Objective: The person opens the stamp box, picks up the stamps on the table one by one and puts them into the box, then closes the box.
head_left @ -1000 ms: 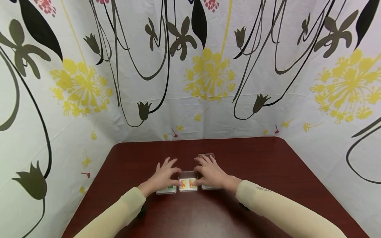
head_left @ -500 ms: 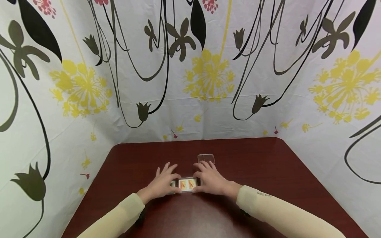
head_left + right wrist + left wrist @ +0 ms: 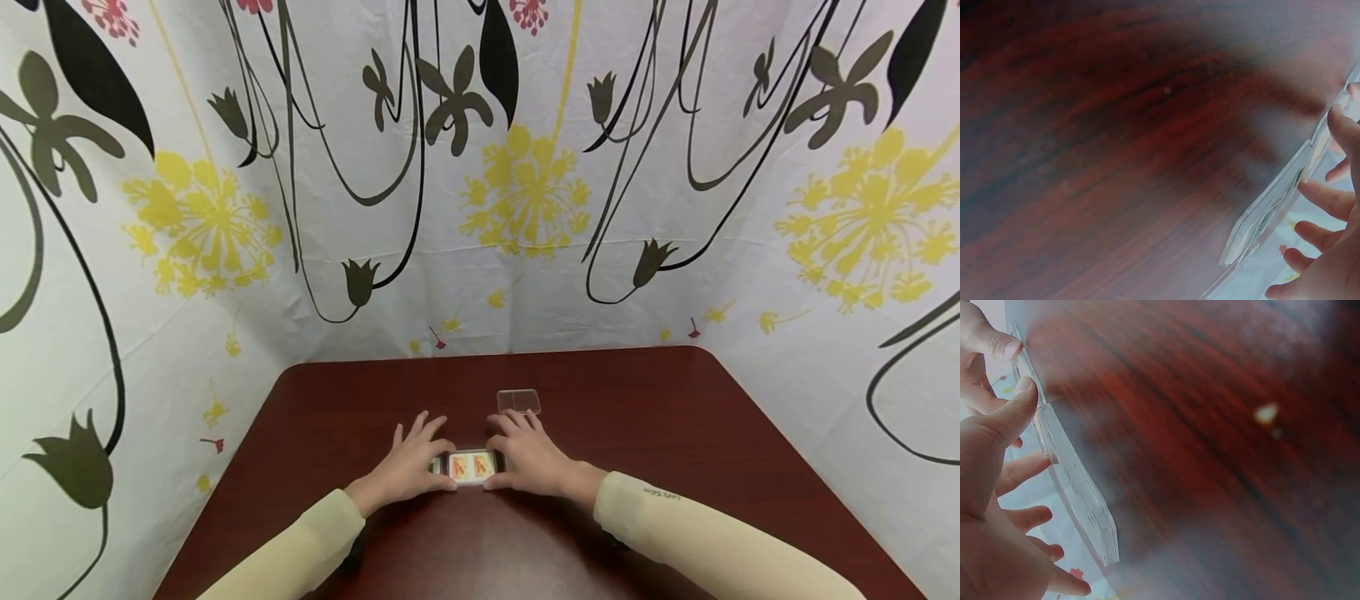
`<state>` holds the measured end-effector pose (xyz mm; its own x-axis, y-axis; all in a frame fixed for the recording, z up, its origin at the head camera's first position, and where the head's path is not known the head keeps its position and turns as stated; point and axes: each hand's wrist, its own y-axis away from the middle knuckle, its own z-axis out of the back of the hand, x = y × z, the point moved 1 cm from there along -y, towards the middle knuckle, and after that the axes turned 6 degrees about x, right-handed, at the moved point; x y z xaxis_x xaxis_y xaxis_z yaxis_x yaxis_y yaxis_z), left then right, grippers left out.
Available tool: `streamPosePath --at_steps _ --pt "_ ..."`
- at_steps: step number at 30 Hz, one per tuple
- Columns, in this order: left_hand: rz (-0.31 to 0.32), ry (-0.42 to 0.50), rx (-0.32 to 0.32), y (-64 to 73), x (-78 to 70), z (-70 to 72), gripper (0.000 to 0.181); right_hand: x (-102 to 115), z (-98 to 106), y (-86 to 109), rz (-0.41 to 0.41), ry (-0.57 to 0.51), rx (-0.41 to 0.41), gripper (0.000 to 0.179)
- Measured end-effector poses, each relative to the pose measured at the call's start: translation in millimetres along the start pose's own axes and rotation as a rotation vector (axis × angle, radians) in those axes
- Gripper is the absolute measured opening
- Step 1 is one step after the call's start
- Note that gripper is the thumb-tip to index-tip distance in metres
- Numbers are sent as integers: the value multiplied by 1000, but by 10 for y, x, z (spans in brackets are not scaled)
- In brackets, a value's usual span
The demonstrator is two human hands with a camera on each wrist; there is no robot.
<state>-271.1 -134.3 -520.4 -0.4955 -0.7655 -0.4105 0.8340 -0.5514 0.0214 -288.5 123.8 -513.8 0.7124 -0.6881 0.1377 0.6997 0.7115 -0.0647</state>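
Note:
A small clear plastic case (image 3: pixel 472 467) with two orange pictures lies flat on the table between the hands. The left hand (image 3: pixel 405 463) pinches its left side, thumb at the near edge and index finger at the far edge. On its right side the right hand (image 3: pixel 537 457) grips it likewise, with the other fingers spread. Beneath the left hand sits a second clear case (image 3: pixel 1082 487), mostly covered in the head view. A third case (image 3: pixel 1266 209) lies below the right hand, hidden from above.
A clear two-part plastic lid (image 3: pixel 518 401) lies just beyond the right fingertips. The dark red-brown table (image 3: pixel 615 400) has rounded far corners and meets a white floral-print cloth (image 3: pixel 480 308) behind and at both sides.
The clear panel behind the middle pictures has come down toward me over them. Both hands moved slightly nearer with it, uncovering the far lid, and have held almost still for the last half second.

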Motion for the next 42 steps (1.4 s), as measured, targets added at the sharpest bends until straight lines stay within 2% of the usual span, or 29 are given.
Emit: streamPosePath --at_steps 11,22,30,39,42 --pt "22 -4 -15 6 -23 22 53 16 10 -15 11 7 -13 56" --pt "49 14 -32 -11 -10 -23 56 42 -4 -36 -7 -19 -10 55" --pt "79 19 -18 4 -15 -11 59 53 -37 -76 5 4 -7 55" --pt "82 -2 -10 -14 -38 -79 66 38 -66 -15 -78 -5 -2 62" --pt "79 -9 -7 -8 -42 -77 68 34 -71 -3 -81 8 -15 65"
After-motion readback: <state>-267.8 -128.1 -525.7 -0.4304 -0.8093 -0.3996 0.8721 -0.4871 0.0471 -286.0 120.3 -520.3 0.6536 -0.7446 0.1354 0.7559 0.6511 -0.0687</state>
